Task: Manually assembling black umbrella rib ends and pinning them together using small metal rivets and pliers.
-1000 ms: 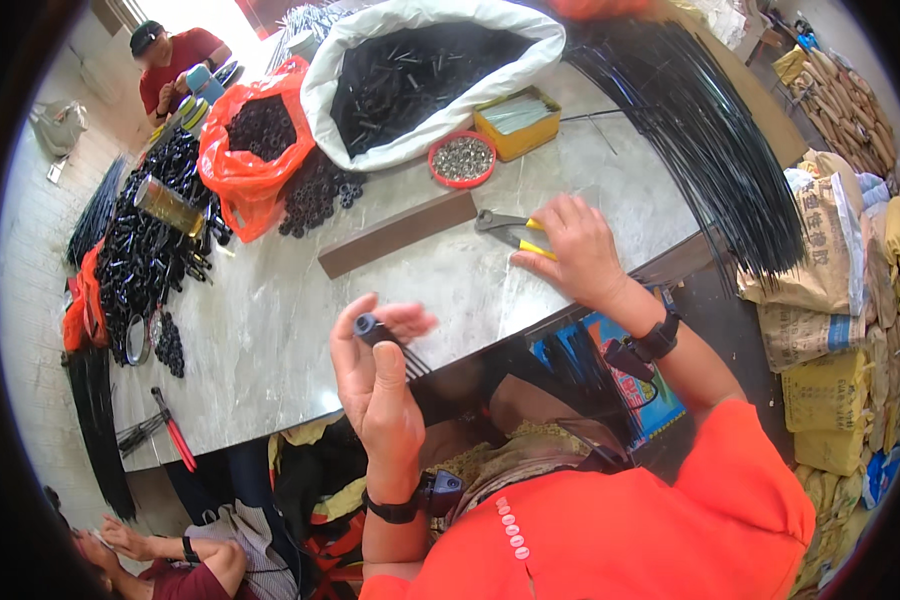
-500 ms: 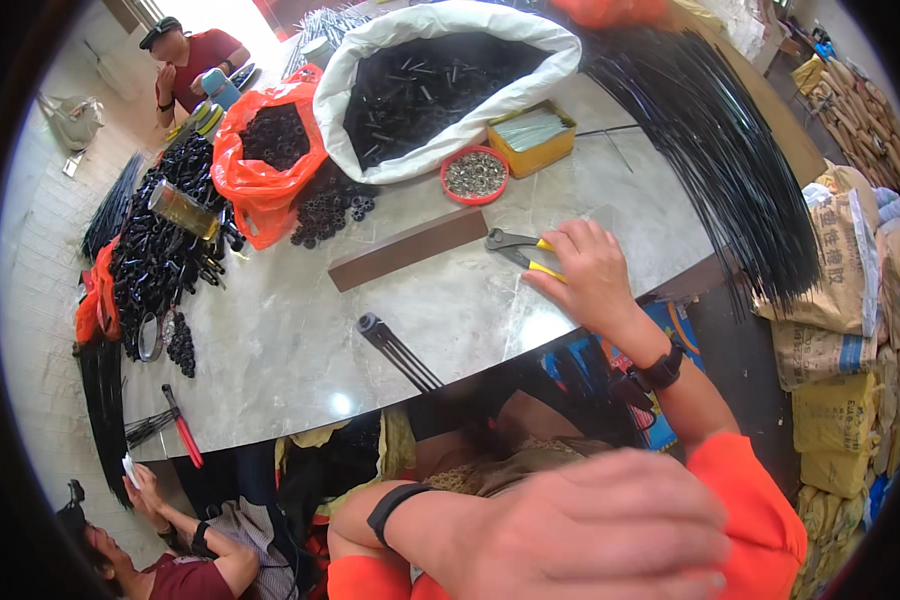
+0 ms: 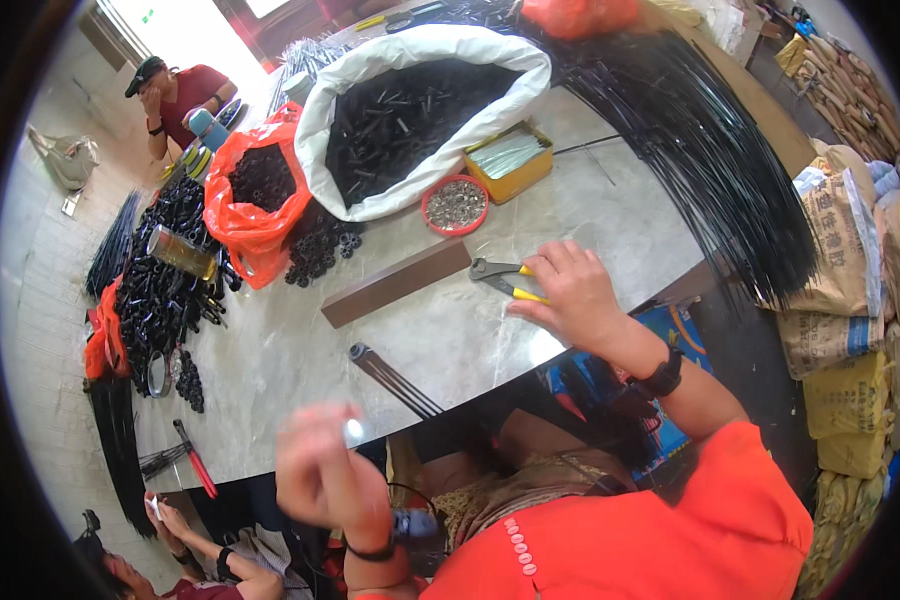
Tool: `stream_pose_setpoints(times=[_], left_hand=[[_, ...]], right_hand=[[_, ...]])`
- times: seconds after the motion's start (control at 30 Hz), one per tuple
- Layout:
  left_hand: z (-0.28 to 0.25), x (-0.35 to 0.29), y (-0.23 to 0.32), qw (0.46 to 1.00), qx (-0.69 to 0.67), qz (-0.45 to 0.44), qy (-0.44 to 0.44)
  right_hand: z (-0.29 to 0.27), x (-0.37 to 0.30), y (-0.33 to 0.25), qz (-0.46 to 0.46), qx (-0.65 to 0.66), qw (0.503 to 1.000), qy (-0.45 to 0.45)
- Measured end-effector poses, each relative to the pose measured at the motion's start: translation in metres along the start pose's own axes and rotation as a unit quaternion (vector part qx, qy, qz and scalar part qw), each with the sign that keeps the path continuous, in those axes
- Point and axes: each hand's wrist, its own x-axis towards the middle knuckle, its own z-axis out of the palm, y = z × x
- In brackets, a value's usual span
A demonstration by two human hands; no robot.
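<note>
My right hand [image 3: 575,298] rests on the table with its fingers round the yellow handles of a pair of end-cutting pincers [image 3: 495,275], whose jaws point left. My left hand [image 3: 328,468] is lifted in front of the table's near edge, smeared by motion, so its fingers do not show clearly. Past it on the table lies a bundle of black rods with a dark cap [image 3: 385,375]. A long brown block [image 3: 398,283] lies left of the pincers. Behind the block stand a red round dish of small metal pieces [image 3: 456,205] and a yellow tin of thin pale rods [image 3: 525,180].
A white sack [image 3: 310,130] of black tubes and an orange bag [image 3: 238,230] of dark parts stand farther back. Long black rods [image 3: 715,170] cover the right side. Red-handled pliers [image 3: 198,465] lie at the left edge. Two other people sit at the left; paper sacks [image 3: 835,240] are stacked right.
My left hand has swung from the lower right foreground to the left, near the table edge. The view has shifted slightly. My right hand keeps holding the pincers in place.
</note>
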Motion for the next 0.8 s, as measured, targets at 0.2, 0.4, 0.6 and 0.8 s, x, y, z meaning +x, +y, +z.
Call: stream_pose_setpoints(times=[0.2,0.4,0.6,0.8], left_hand=[[-0.045,-0.050,-0.116,0.950,0.240,-0.200,0.007],[-0.041,-0.045,-0.117,0.952,0.241,-0.189,0.012],[-0.047,-0.043,-0.118,0.958,0.213,-0.194,0.011],[-0.044,-0.039,-0.111,0.958,0.237,-0.160,-0.007]], right_hand=[[-0.020,0.022,0.010,0.006,0.064,0.992,-0.111],[-0.031,0.057,0.014,0.022,0.071,0.960,-0.269],[-0.017,0.101,0.015,-0.077,0.043,0.991,-0.098],[0.013,0.137,0.010,-0.111,-0.017,0.986,-0.126]])
